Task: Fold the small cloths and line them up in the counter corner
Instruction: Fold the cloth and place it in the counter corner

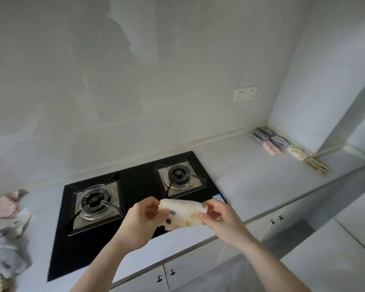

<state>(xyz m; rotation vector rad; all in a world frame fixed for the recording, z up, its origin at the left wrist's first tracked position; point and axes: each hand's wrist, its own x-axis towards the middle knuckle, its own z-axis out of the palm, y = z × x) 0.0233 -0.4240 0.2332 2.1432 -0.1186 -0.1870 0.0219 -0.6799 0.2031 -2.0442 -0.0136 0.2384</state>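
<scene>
A small white cloth with purple and yellow dots [182, 214] is held in the air over the front edge of the stove. My left hand [144, 216] pinches its left end and my right hand [216, 214] pinches its right end. Several folded cloths [271, 142] lie lined up in the far right counter corner, against the walls. A heap of unfolded cloths [5, 224] lies on the counter at the far left.
A black two-burner gas stove [135, 186] is set into the white counter [261, 182] in front of me. A wall socket [245, 94] sits above the counter. Cabinet doors [190, 268] run below the counter edge.
</scene>
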